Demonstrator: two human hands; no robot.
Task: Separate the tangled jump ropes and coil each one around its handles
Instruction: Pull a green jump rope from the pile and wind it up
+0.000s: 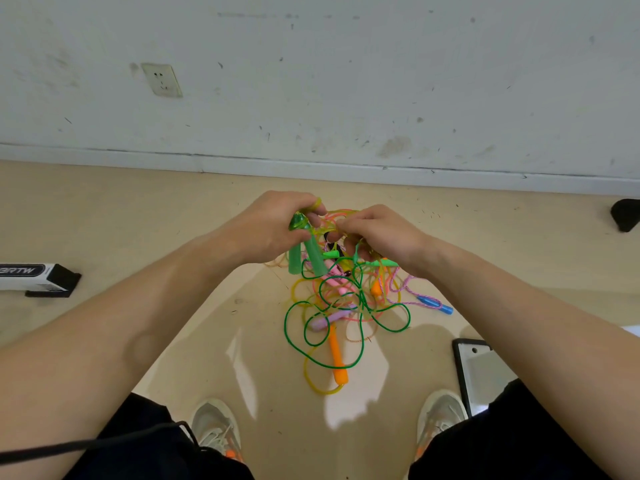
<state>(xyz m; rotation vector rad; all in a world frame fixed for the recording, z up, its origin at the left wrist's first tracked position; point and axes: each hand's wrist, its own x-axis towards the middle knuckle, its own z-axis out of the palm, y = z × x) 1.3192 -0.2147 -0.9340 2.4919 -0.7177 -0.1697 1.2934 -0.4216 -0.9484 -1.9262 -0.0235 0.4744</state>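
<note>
ropes (346, 299) sit in a tangled heap on the floor (207, 323) in front of the person, the top of the heap held up. left hand (273, 226) curls around two green handles (308, 259). right hand (377, 233) pinches thin cords just beside them. orange handle (337, 358) and blue handle (434, 304) lie on the floor.

Scuffed white wall (346, 81) with a socket (162, 79); white skirting (346, 166); glossy beige floor (138, 209).

The person wears black trousers (156, 460) or perhaps shorts, pale orange-trimmed trainers (216, 429), with a black cable (69, 447) across one leg.
</note>
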